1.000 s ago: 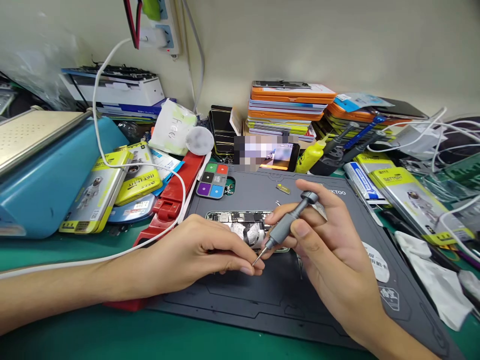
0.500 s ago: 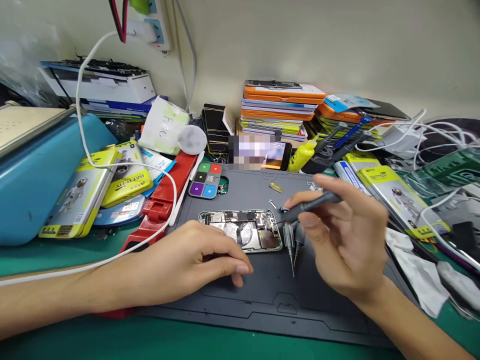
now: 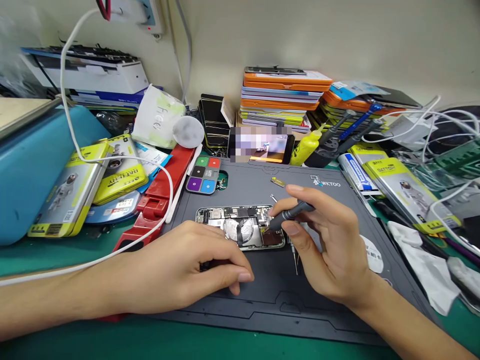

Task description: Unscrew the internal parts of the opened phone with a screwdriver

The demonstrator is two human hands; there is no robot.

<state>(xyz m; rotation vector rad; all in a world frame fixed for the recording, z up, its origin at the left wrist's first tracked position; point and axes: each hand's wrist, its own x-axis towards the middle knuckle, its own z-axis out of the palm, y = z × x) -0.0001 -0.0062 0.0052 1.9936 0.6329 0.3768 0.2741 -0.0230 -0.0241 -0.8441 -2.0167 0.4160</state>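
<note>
An opened smartphone (image 3: pixel 240 229) lies on the dark work mat, its circuit board and inner parts showing. My right hand (image 3: pixel 330 240) grips a dark screwdriver (image 3: pixel 290 215), thumb on one side and fingers on the other. The screwdriver slants down to the left, its tip over the right part of the phone. My left hand (image 3: pixel 210 265) rests curled at the phone's near left edge, thumb pressed toward the fingers; whatever may be inside it is hidden. Another thin driver (image 3: pixel 295 260) lies beside the phone, partly covered by my right hand.
A coloured block organiser (image 3: pixel 203 175) stands behind the phone, with a small yellow strip (image 3: pixel 278 182) to its right. Farther back are a lit phone (image 3: pixel 275 147), a yellow bottle (image 3: pixel 305 147) and stacked orange cases (image 3: pixel 285 80). A white cable (image 3: pixel 170 187) loops down across my left forearm.
My right hand has moved left with the screwdriver, whose tip has shifted down and left over the phone. My left hand stays nearly in place. The view has shifted slightly.
</note>
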